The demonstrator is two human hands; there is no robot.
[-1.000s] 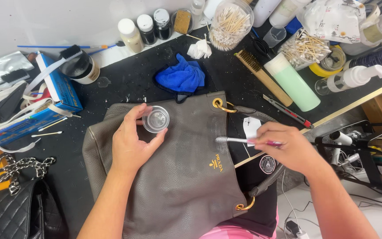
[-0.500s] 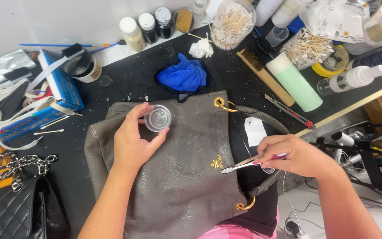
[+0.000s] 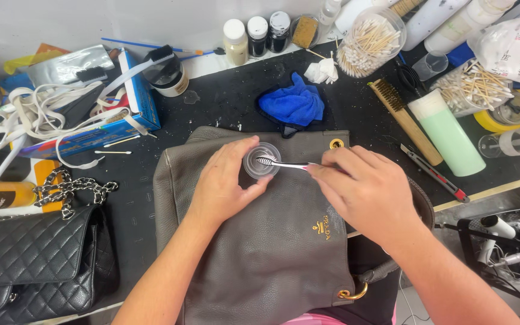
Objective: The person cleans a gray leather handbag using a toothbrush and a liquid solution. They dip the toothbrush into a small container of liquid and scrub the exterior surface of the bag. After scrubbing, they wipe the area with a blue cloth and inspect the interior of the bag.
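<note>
Left hand (image 3: 227, 186) pinching clear cup (image 3: 261, 161), toothbrush (image 3: 281, 163) bristles inside, handle hidden

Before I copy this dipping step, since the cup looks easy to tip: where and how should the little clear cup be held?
Grip the small clear cup by its round side wall, coming from the left, as the left hand does: thumb and fingers around the wall. That likely steadies it on the grey bag and leaves the open top free for the toothbrush that the right hand brings in from the right.
</note>
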